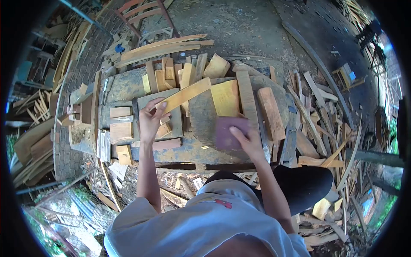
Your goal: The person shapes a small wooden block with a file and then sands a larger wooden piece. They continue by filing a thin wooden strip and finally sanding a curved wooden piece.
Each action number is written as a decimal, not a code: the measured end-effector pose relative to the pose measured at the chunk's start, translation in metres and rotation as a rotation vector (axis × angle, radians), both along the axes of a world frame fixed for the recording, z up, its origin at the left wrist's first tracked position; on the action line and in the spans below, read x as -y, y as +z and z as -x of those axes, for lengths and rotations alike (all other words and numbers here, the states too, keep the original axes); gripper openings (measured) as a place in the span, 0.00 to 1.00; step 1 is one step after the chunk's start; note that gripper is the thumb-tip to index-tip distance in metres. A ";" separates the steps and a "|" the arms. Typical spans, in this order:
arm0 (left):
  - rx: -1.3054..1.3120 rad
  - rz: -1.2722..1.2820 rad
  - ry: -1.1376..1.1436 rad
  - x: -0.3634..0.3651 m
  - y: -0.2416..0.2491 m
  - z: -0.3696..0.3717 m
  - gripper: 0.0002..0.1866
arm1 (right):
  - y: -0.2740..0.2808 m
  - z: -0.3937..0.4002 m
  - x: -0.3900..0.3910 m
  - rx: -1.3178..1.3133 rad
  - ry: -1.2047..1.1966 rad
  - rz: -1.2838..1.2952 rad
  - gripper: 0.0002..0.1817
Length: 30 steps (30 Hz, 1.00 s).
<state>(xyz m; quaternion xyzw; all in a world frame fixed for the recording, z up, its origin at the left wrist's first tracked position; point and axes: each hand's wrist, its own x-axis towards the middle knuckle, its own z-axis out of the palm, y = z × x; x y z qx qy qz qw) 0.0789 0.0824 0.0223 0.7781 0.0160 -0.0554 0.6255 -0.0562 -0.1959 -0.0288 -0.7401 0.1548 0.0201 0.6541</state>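
Note:
My left hand (150, 121) is closed around the near end of a flat, light wooden strip (188, 94), which slants up to the right above the workbench. In my right hand (251, 140) is a purplish-brown square of sandpaper (227, 132), slightly blurred, with my thumb lying across its face. The sandpaper is apart from the strip, below and to the right of it. Just beyond it lies a yellowish wooden board (225, 95), beside a long grey-brown plank (245, 92). Small wood blocks (121, 130) sit left of my left hand.
The worn workbench (197, 155) carries several wood offcuts along its far edge, including a pale chunk (216, 67). A thick reddish block (271, 112) lies at the right. Scrap wood (317, 124) is heaped on the floor beyond. A wooden chair (143, 15) stands at the back.

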 end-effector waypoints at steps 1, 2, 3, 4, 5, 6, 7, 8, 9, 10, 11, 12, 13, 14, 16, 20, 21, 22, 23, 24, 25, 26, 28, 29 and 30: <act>0.020 -0.018 -0.016 0.001 0.005 0.003 0.15 | -0.010 -0.005 -0.011 -0.004 -0.024 0.000 0.24; 0.039 -0.033 -0.033 0.003 0.007 0.005 0.14 | -0.020 -0.009 -0.021 0.008 -0.030 0.070 0.25; 0.038 -0.060 -0.042 0.005 0.010 0.008 0.13 | -0.018 -0.009 -0.025 0.015 -0.035 0.140 0.26; 0.028 -0.058 -0.067 0.008 0.013 0.011 0.13 | -0.014 -0.005 -0.021 0.003 -0.060 0.142 0.26; 0.058 -0.107 -0.083 0.011 0.018 0.015 0.13 | -0.009 0.002 -0.016 0.087 -0.074 0.296 0.26; 0.089 -0.154 -0.098 0.015 0.024 0.020 0.12 | -0.002 0.008 -0.013 0.169 -0.082 0.454 0.26; 0.105 -0.138 -0.102 0.021 0.029 0.025 0.12 | -0.005 0.018 -0.003 0.323 -0.124 0.664 0.25; 0.100 -0.129 -0.117 0.026 0.030 0.029 0.12 | -0.010 0.030 0.007 0.313 -0.135 0.675 0.25; 0.117 -0.112 -0.121 0.032 0.030 0.032 0.12 | -0.016 0.044 0.016 0.237 -0.159 0.773 0.24; 0.134 -0.097 -0.122 0.037 0.032 0.035 0.12 | -0.021 0.056 0.024 0.161 -0.181 0.867 0.24; 0.127 -0.106 -0.148 0.043 0.036 0.037 0.12 | -0.025 0.067 0.030 0.157 -0.187 0.870 0.24; 0.127 -0.107 -0.155 0.050 0.038 0.040 0.12 | -0.027 0.076 0.034 0.107 -0.165 0.955 0.24; 0.171 -0.090 -0.163 0.059 0.040 0.042 0.12 | -0.031 0.082 0.034 0.057 -0.144 1.036 0.24; 0.218 -0.073 -0.171 0.066 0.041 0.043 0.12 | -0.035 0.085 0.032 0.058 -0.153 1.032 0.24; 0.245 -0.097 -0.201 0.073 0.041 0.045 0.11 | -0.038 0.088 0.031 -0.064 -0.113 1.119 0.27; 0.278 -0.150 -0.233 0.074 0.034 0.044 0.10 | -0.041 0.091 0.036 -0.095 -0.086 1.049 0.31; 0.229 -0.074 -0.234 0.072 0.032 0.043 0.11 | -0.043 0.091 0.036 -0.076 -0.083 1.056 0.30; 0.179 0.001 -0.232 0.071 0.031 0.042 0.12 | -0.044 0.092 0.037 -0.054 -0.079 1.062 0.29; 0.183 -0.003 -0.235 0.072 0.029 0.041 0.12 | -0.044 0.092 0.038 -0.052 -0.083 1.058 0.29; 0.070 0.216 -0.160 0.073 0.028 0.041 0.13 | -0.044 0.092 0.039 -0.040 -0.080 1.039 0.28; -0.042 0.434 -0.082 0.073 0.026 0.041 0.14 | -0.044 0.091 0.041 -0.024 -0.075 1.018 0.27; -0.032 0.429 -0.078 0.072 0.024 0.041 0.14 | -0.043 0.090 0.041 -0.014 -0.074 1.013 0.27; -0.506 0.853 0.061 0.065 0.014 0.043 0.14 | -0.041 0.091 0.041 0.012 -0.100 0.997 0.26; -0.624 0.977 0.071 0.057 -0.007 0.042 0.13 | -0.040 0.090 0.041 0.009 -0.103 1.005 0.25; -0.610 0.977 0.077 0.056 -0.012 0.044 0.13 | -0.041 0.089 0.041 0.023 -0.098 1.001 0.25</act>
